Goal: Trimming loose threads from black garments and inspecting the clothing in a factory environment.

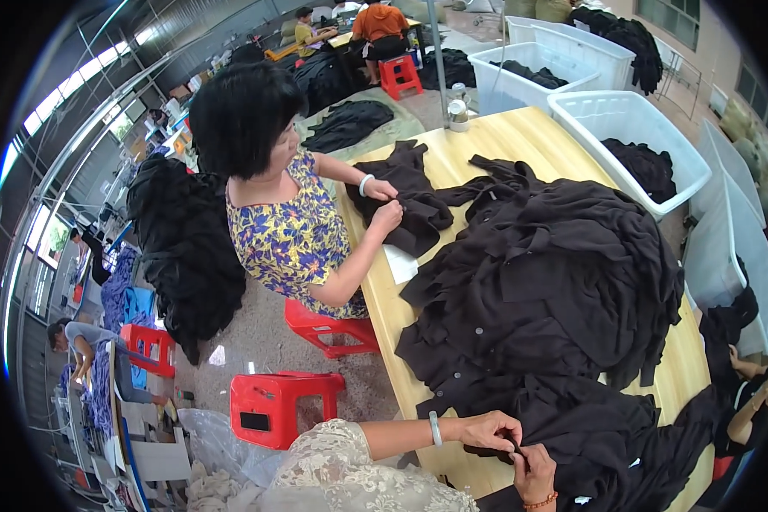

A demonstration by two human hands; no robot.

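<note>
**Bright Windows Line a Concrete-Floored Workshop**

A long row of bright, pale windows (62,88) runs along the left side of a broad workshop, below dark grey ribbed metal panelling (188,27). A grey, speckled concrete floor (249,328) spreads beneath, partly covered farther back by a pale green floor sheet (408,124). Red plastic stools (273,399) stand left of a pale yellow wood-grain surface (508,136), with a slim grey metal pole (438,64) at its far end. At upper right, a dark-paned window (672,17) breaks a beige wall (721,43).
</note>
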